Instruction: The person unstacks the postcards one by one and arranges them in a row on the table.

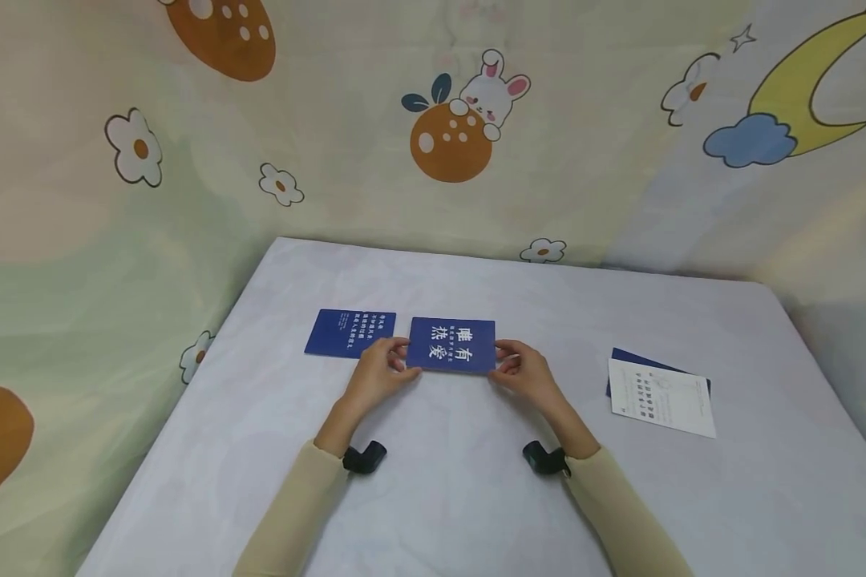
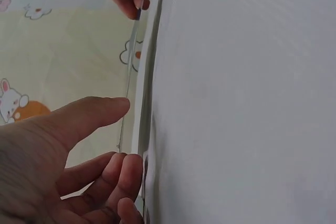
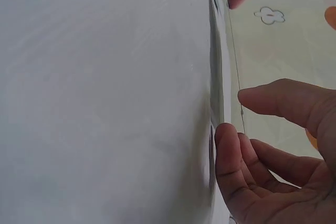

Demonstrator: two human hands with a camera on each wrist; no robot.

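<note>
A dark blue card [image 1: 451,344] with large white characters is between my two hands, its printed face visible in the head view. My left hand [image 1: 378,373] pinches the card's left end, thumb at the near corner and fingers along the side. At the opposite end my right hand [image 1: 532,377] pinches it in the same manner. Seen edge-on in the left wrist view, the card [image 2: 126,90] is a thin line close over the white cloth. Another blue card [image 1: 339,332] with smaller white text lies just behind the left hand, which overlaps its near right corner.
Toward the right, a white printed card [image 1: 660,397] lies askew on a blue card [image 1: 635,357], covering most of it. A white cloth [image 1: 433,497] covers the table, and a cartoon-patterned curtain [image 1: 346,136] hangs behind its far edge.
</note>
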